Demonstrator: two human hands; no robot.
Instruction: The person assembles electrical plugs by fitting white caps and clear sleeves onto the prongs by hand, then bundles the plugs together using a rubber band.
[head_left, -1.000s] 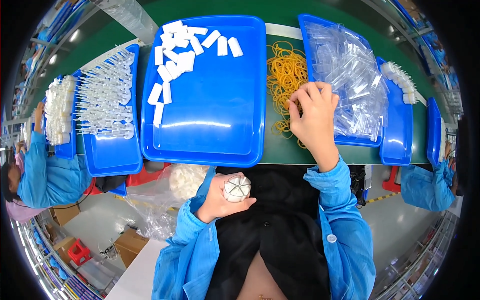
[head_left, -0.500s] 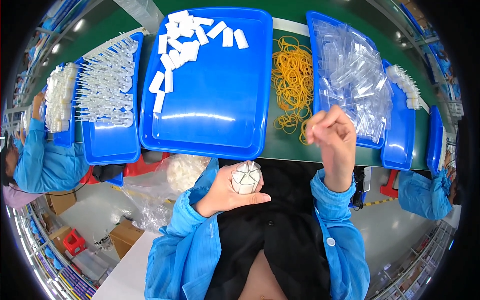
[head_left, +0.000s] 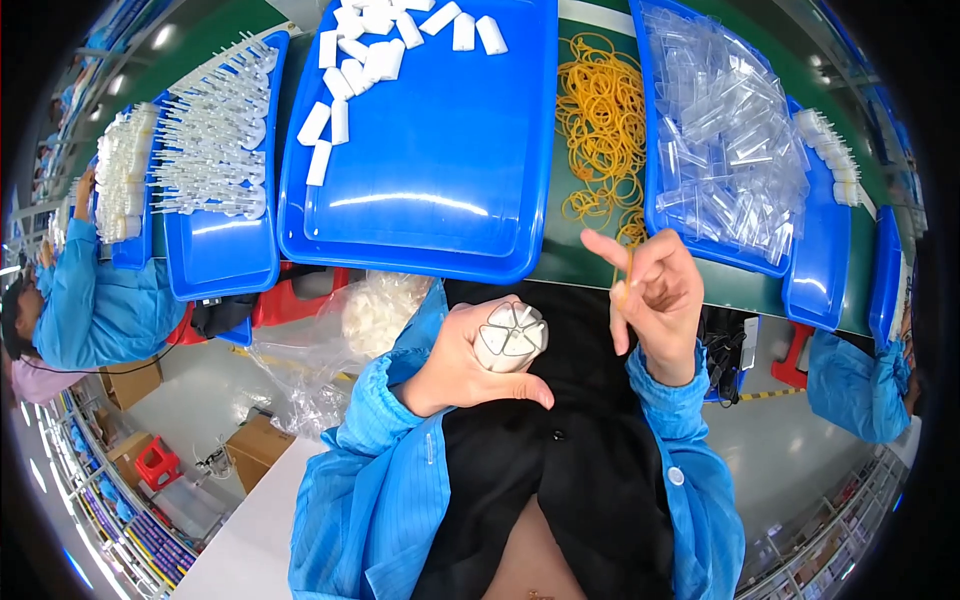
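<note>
My left hand (head_left: 455, 365) is wrapped round a bundle of white wedge-shaped pieces (head_left: 512, 338). Their ends form a round face with dark lines fanning from the centre, and the thumb lies along the near side. To its right, my right hand (head_left: 660, 300) is raised just in front of the table edge, holding a thin yellow rubber band (head_left: 629, 268) at the fingers. Its index finger points out to the left. Behind that hand lies a loose heap of yellow rubber bands (head_left: 603, 120) on the green table. The two hands are apart.
A large blue tray (head_left: 430, 235) with several white pieces (head_left: 378, 60) stands ahead. Left of it, a blue tray (head_left: 220, 262) holds white thin-stemmed parts (head_left: 215, 140). Clear plastic sleeves (head_left: 725, 130) fill a tray at right. Co-workers in blue sleeves (head_left: 100, 310) sit on both sides.
My right hand has come nearer from the rubber band heap, its fingers now spreading with a band on them. The left hand's bundle has shifted slightly right. The whole view has tilted, moving the trays up.
</note>
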